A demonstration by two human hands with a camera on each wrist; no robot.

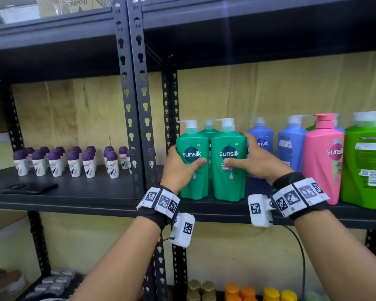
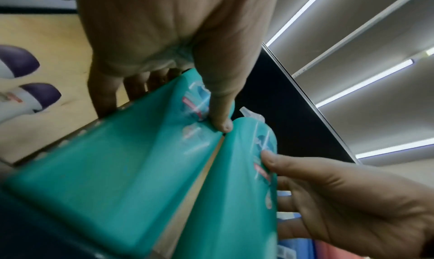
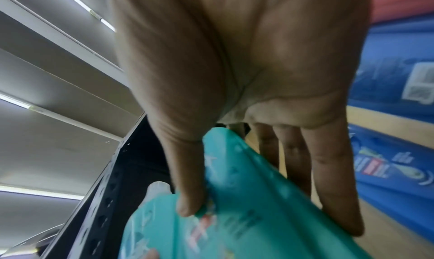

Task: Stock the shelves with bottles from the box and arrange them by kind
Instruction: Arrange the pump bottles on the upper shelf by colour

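Both wrists, banded with coded tags, reach up to the shelf [image 1: 204, 208], where each hand takes one teal-green pump bottle. Left hand [image 1: 180, 168] has its grip closed on the left bottle [image 1: 192, 161], thumb across the front label and fingers round the far side; right hand [image 1: 253, 161] grips the right bottle [image 1: 228, 164] the same way, mirrored. Both bottles stand upright near the shelf's front edge, very close to each other if not touching, and a third green one [image 1: 208, 129] stands behind the gap between them. Clasping from the outer sides likely serves to press the pair together and square them up as one kind, labels facing out

Right of them stand blue bottles [image 1: 291, 146], then a pink bottle [image 1: 322, 157] and a light green bottle [image 1: 366, 166], so the kinds run side by side. Beyond the upright post [image 1: 137, 105], the neighbouring bay holds rows of small purple-capped roll-ons [image 1: 74, 161]

Fingertips behind the bottles are hidden from the head view. Both wrist views are blurred, so label print cannot be read there. No box appears in any view. Lower-shelf goods are cut off at the frame's bottom edge
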